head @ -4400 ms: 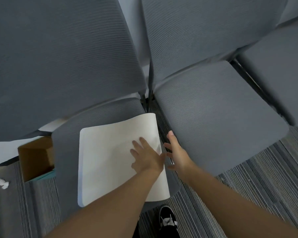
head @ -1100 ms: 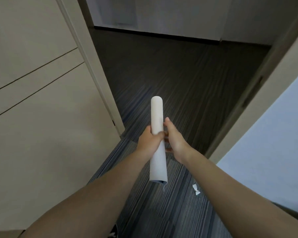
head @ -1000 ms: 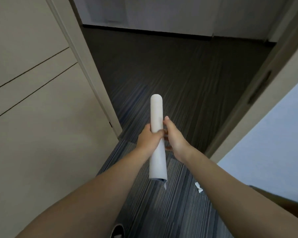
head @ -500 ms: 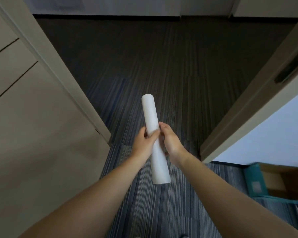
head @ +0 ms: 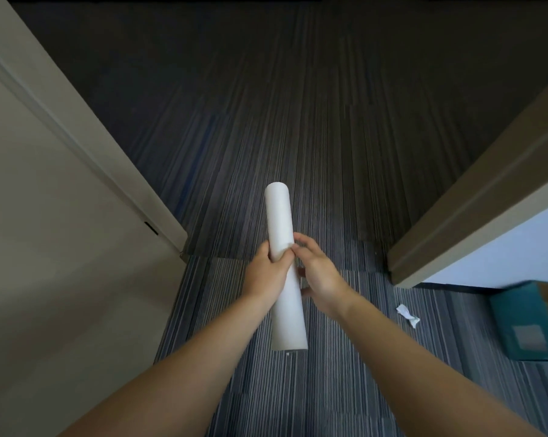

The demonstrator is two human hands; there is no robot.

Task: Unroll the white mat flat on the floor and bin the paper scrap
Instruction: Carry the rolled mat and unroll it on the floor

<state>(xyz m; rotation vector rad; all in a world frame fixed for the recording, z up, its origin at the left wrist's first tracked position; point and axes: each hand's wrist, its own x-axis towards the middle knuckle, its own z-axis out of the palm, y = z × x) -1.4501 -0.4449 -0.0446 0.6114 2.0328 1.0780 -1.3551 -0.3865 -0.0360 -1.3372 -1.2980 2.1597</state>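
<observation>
- white mat [head: 284, 279], still rolled, is in mid-air above the striped carpet [head: 329, 152].
- our left hand [head: 266, 274] wraps it; our right hand [head: 318, 272] pinches beside.
- paper scrap [head: 408, 315] lies right, near a teal box [head: 531, 323].

Open carpet [head: 298, 127] ahead between door [head: 61, 247] and doorframe [head: 474, 197].

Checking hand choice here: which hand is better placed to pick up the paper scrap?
Probably the right hand: the paper scrap lies on the carpet on its side, and the left hand grips the rolled mat firmly.
</observation>
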